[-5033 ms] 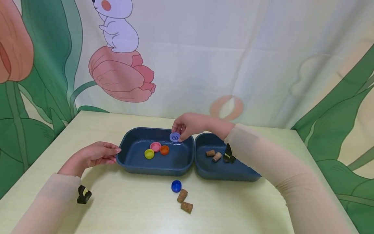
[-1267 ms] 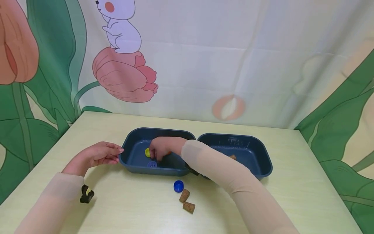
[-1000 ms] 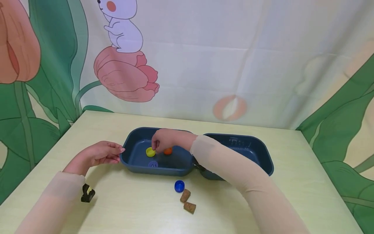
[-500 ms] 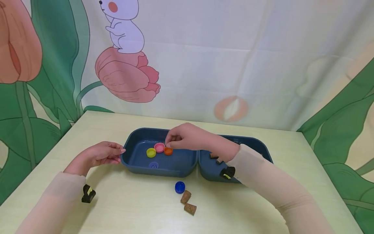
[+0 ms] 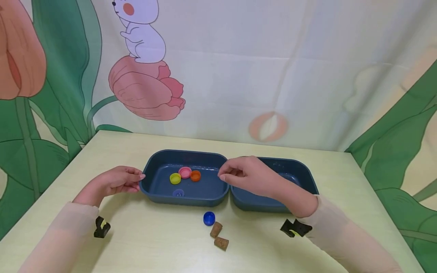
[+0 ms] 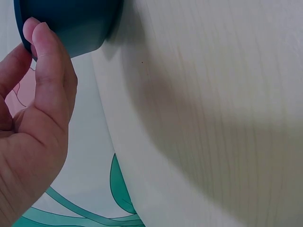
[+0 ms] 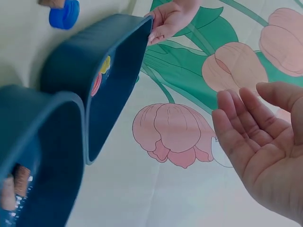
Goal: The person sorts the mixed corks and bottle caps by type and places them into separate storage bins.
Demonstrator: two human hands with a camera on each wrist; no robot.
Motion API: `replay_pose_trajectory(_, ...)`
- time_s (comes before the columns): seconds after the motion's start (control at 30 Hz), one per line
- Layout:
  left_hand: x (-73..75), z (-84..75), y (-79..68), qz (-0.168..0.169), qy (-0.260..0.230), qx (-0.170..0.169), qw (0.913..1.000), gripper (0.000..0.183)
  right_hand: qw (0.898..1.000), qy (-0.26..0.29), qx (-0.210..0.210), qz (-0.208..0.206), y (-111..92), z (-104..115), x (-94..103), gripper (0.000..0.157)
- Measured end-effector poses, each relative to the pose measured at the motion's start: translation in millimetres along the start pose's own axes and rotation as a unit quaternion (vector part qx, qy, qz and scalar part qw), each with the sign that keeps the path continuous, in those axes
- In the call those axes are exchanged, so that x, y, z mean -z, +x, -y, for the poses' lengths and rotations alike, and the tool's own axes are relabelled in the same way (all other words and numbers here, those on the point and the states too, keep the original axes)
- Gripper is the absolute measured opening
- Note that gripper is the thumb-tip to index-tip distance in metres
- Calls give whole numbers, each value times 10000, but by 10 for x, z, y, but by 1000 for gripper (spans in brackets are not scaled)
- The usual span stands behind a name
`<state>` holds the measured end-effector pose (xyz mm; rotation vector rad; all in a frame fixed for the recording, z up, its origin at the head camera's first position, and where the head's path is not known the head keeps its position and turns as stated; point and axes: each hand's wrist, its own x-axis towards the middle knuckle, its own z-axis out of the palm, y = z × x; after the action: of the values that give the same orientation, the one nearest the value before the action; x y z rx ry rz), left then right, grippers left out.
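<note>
At the left end of the left dark blue tray, my left hand pinches the rim between thumb and fingers. The left wrist view shows its fingertips against the tray's outer wall. Inside lie a yellow bottle cap, a pink cap, an orange cap and a purple cap near the front wall. My right hand hovers over where the two trays meet, fingers loosely bent with nothing in them; in the right wrist view its palm is bare.
The right dark blue tray stands against the left one, partly behind my right hand. Cork pieces lie in it. On the table before the trays are a blue bottle cap and two corks. A printed curtain hangs behind.
The purple cap, in my right hand five seconds ago, now lies in the left tray. My right hand has pulled back rightward from the caps, empty. My left hand stays at the rim.
</note>
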<state>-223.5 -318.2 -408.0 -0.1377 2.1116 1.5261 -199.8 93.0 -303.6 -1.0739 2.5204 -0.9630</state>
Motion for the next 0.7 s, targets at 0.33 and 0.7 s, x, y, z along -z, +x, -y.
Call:
replay_pose_trajectory(0.33,5,18,12,43,-69,27,10000,18,9994,323,-10,-98,-319,-239,-256,15)
replay_pose_trajectory(0.7,13,19,22,54,-71,-5,10000,15,9963,808,-291,0,-465,-372,-462,16)
